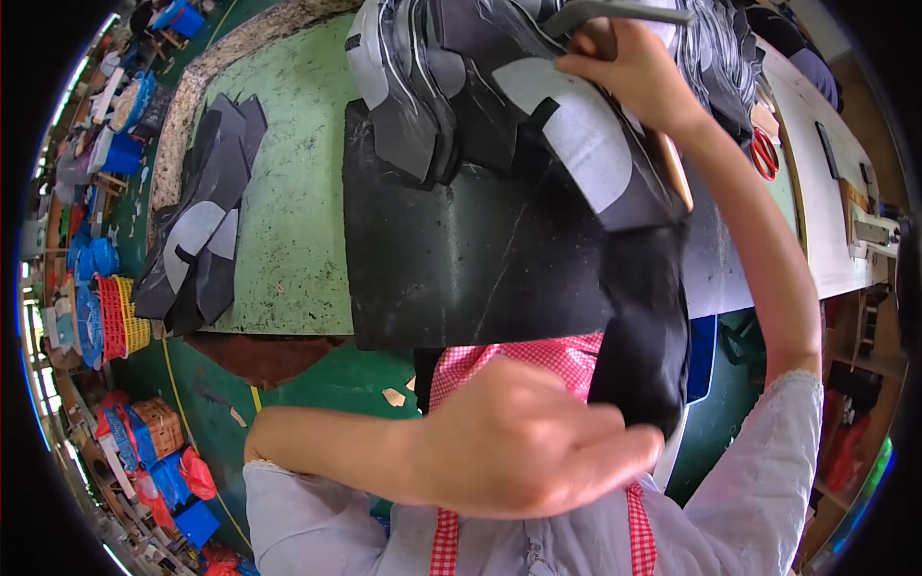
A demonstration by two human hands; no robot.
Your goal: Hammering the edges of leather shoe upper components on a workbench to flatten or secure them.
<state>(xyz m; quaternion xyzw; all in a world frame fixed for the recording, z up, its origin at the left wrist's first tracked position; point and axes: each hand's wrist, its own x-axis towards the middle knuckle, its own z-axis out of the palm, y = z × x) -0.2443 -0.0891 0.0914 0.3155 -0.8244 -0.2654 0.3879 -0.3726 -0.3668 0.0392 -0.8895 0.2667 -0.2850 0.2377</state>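
1. Nearest, the left hand (538, 442) crosses in front of a red-checked apron (528, 363), fingers folded and blurred; it overlaps the lower end of the black strip (645, 326), but I cannot tell whether it grips it.
2. The strip hangs over the near edge of a black mat (461, 259); its upper part lies on the mat and bears a pale patch (586, 144).
3. Beyond, the right hand (634, 72) is closed around a tool with a grey bar (639, 12), fingertips just above the strip's upper end. A wooden handle (675, 178) shows beside the strip; the hand hides whether they join.
4. Stacked dark pieces (403, 134) cover the mat's far side, left of the right hand.
5. Left of the mat, a bundle of similar pieces (216, 182) lies on the green tabletop (298, 192).
6. Right of the right forearm's upper stretch lie red-handled scissors (764, 154).
7. Farther left, baskets (110, 317) stand past the green floor.
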